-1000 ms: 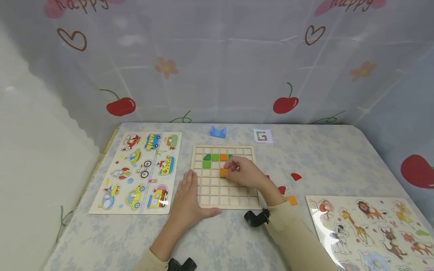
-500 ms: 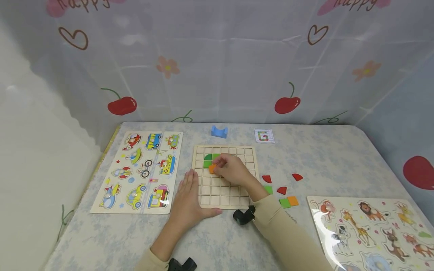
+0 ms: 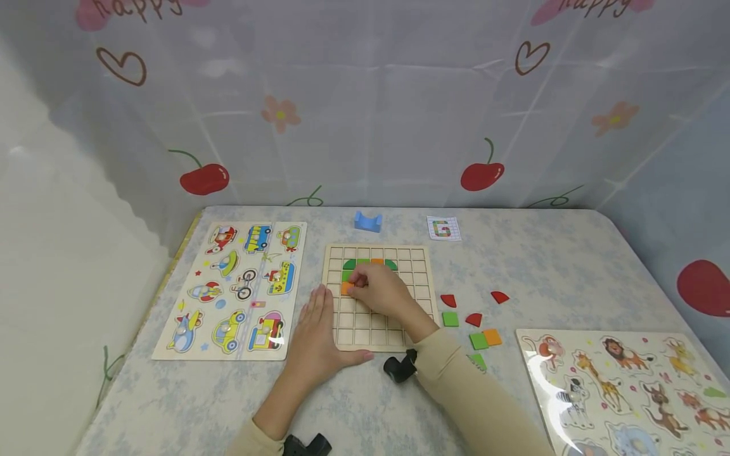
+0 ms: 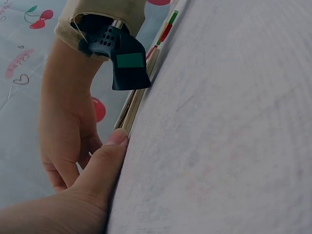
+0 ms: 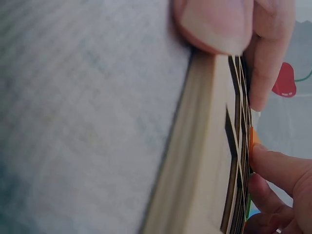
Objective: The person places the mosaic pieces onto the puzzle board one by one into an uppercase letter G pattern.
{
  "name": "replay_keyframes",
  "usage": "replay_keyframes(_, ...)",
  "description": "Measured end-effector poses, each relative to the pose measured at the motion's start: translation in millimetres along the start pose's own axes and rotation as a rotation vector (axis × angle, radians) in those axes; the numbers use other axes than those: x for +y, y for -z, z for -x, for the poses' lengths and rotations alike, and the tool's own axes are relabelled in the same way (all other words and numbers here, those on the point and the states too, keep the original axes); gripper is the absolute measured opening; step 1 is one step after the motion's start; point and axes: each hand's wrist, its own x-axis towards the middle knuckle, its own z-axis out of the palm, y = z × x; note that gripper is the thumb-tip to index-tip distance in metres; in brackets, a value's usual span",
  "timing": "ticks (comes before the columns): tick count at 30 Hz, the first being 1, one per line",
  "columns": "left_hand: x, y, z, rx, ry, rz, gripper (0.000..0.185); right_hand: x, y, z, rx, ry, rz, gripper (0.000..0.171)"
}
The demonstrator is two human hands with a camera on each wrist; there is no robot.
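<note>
In the head view, my right hand (image 3: 383, 292) pinches an orange square tile (image 3: 346, 289) at a cell of the wooden grid board (image 3: 365, 339). That tile lies just below a light green square (image 3: 346, 276), and in the right wrist view the orange tile (image 5: 254, 137) shows by the fingertips. A dark green rounded tile (image 3: 349, 265) and another dark green one (image 3: 391, 265) end the row above, with a green and an orange tile between them. My left hand (image 3: 315, 339) rests with straight fingers along the board's left edge, thumb at its near edge.
Right of the board lie red quarter-round tiles (image 3: 474, 320), green squares (image 3: 450, 319) and an orange square (image 3: 492, 337). A pattern card (image 3: 443, 228) and a blue holder (image 3: 367, 221) are behind it. A vehicle puzzle (image 3: 230, 297) lies left, an animal puzzle (image 3: 627, 380) right.
My right hand has carried the orange tile leftward across the board to the cell below the light green square. The left hand has stayed in place.
</note>
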Motion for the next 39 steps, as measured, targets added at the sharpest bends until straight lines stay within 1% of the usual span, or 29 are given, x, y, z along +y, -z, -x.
replay_keyframes(11,-0.1,-0.6,-0.3,0.007,-0.005,-0.001,0.140,2,0,1,0.008,0.014,0.052,0.006)
replay_keyframes(16,-0.1,-1.0,-0.5,0.008,-0.004,-0.006,0.139,1,1,1,0.007,0.025,0.092,0.007)
replay_keyframes(22,0.2,-0.5,-0.1,0.006,-0.003,-0.008,0.139,0,2,2,0.008,0.029,0.158,0.015)
replay_keyframes(27,0.5,-1.3,0.0,0.004,0.001,-0.011,0.139,1,7,7,-0.011,0.016,0.145,0.017)
replay_keyframes(31,0.9,-1.5,0.0,-0.002,0.015,-0.011,0.140,8,19,19,-0.005,-0.017,0.082,0.017)
replay_keyframes(34,1.4,-1.4,0.0,-0.003,0.020,-0.010,0.140,18,33,35,-0.008,-0.050,0.028,0.021)
replay_keyframes(36,1.9,-1.2,0.1,-0.002,0.022,-0.010,0.141,28,42,46,-0.022,-0.066,0.020,0.023)
replay_keyframes(39,2.2,-0.7,0.0,-0.002,0.024,-0.011,0.141,46,58,65,-0.046,-0.088,0.045,0.024)
